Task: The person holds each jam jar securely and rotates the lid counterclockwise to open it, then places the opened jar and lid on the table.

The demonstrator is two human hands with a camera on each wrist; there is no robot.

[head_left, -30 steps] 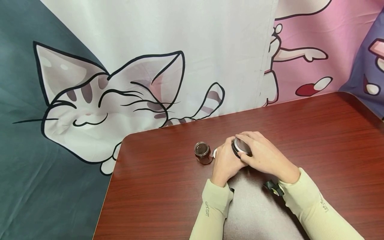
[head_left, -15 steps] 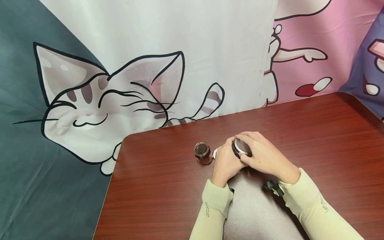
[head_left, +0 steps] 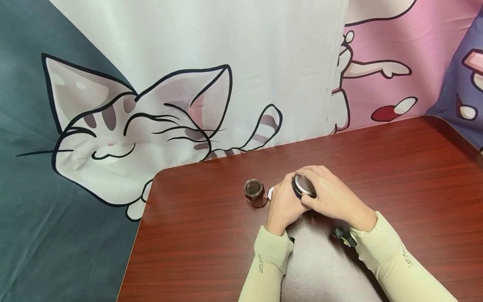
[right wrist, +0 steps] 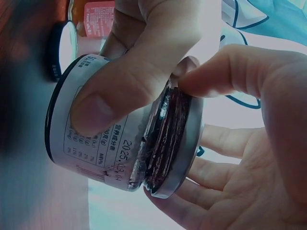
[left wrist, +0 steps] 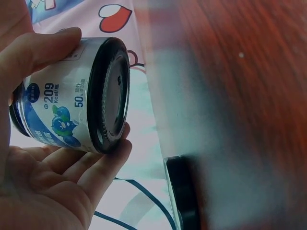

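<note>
My left hand grips a small glass jar with a white label showing blueberries, its thumb on one side and fingers on the other. In the left wrist view the jar's black-edged base is tipped toward the camera, off the table. My right hand holds the silver-rimmed lid at the jar's mouth by its edge. From the right wrist, dark glass threads show between the label and the lid. Whether the lid is engaged on the threads, I cannot tell.
An uncovered jar with dark contents stands left of my hands; its red label shows in the right wrist view. A black lid, white inside, lies between it and my left hand. The brown table ends at a printed cloth.
My right thumb and the lid have shifted very slightly at the jar's mouth. The left hand, the uncovered jar and the loose lid have stayed in place.
</note>
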